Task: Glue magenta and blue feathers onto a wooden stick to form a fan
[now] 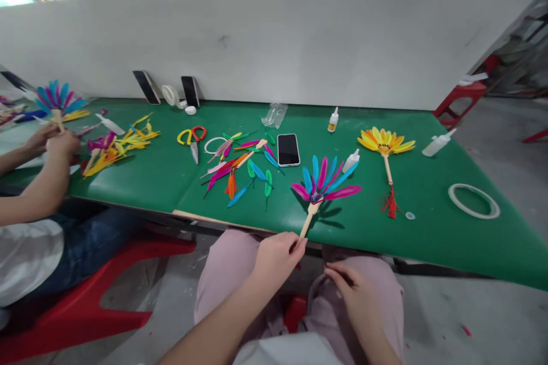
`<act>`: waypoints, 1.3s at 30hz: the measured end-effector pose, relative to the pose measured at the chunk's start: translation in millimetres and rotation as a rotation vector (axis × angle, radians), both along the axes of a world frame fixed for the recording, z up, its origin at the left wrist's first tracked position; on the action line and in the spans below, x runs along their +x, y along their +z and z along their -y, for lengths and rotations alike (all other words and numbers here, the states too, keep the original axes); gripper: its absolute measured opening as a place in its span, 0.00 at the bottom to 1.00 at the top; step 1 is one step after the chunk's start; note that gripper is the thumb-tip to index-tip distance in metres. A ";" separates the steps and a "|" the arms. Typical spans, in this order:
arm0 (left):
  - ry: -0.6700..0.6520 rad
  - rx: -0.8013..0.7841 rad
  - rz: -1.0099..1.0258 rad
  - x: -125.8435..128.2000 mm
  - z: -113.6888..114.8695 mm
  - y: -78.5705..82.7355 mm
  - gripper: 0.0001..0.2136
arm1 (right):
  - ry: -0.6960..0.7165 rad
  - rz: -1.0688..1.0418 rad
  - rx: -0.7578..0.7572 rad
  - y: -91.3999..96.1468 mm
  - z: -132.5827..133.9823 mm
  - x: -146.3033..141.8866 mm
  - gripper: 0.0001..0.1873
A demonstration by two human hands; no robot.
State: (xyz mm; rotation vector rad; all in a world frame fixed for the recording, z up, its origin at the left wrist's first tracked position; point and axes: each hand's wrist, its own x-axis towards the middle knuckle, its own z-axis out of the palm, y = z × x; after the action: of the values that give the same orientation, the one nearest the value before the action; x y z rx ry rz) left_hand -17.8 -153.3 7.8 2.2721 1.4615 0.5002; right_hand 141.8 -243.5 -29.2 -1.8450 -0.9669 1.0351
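My left hand (280, 256) is closed round the lower end of a feather fan's (311, 218) wooden handle. Blue and magenta feathers spread from its top, tilted up over the table's front edge. Over my right thigh, my right hand (353, 291) has its thumb and fingertips close together; whatever may be between them is too small to make out. Behind the held fan lies a white glue bottle (351, 161), partly hidden by feathers. To the right rests a yellow feather fan (386, 145) with a red tassel (391, 205).
Loose coloured feathers (257, 171), a phone (288, 150), scissors (194, 140) and another glue bottle (333, 120) lie on the green table (428, 245). A tape ring (474, 201) is at right. At left, a co-worker's hands (60, 145) hold another fan. A white panel (278, 40) stands behind.
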 end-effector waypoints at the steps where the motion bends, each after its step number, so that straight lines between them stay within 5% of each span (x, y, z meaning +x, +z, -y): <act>1: 0.007 -0.039 0.059 0.0 -0.9 2.2 0.15 | 0.019 -0.037 -0.004 -2.4 -2.1 -1.5 0.15; 5: 0.055 -0.297 0.353 1.1 -4.6 10.8 0.15 | 0.098 -0.207 0.064 -12.8 -12.4 -8.8 0.21; 11: 0.102 -0.732 0.814 1.1 -8.8 11.6 0.16 | 0.191 -0.047 0.116 -9.9 -23.9 -19.7 0.09; 23: 0.129 -0.856 1.119 3.3 -5.2 -2.0 0.17 | 0.173 -0.152 0.092 -32.3 -22.1 -29.7 0.13; 29: 0.145 -0.861 1.089 2.7 -4.8 -7.1 0.17 | 0.107 0.038 0.032 -28.5 -24.8 -33.5 0.13; 36: 0.154 -0.866 1.078 1.3 -4.2 -7.0 0.16 | 0.227 -0.303 0.092 -37.3 -23.2 -33.2 0.18; 39: 0.163 -0.851 1.054 -0.5 -5.3 -6.7 0.16 | 0.238 -0.269 0.130 -29.3 -24.0 -30.5 0.17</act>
State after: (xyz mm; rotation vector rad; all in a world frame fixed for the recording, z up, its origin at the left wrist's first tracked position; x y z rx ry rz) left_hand -18.3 -148.0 1.0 0.9452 0.9773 0.7612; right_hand 111.3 -219.5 -58.5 -1.4648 -1.0789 1.2941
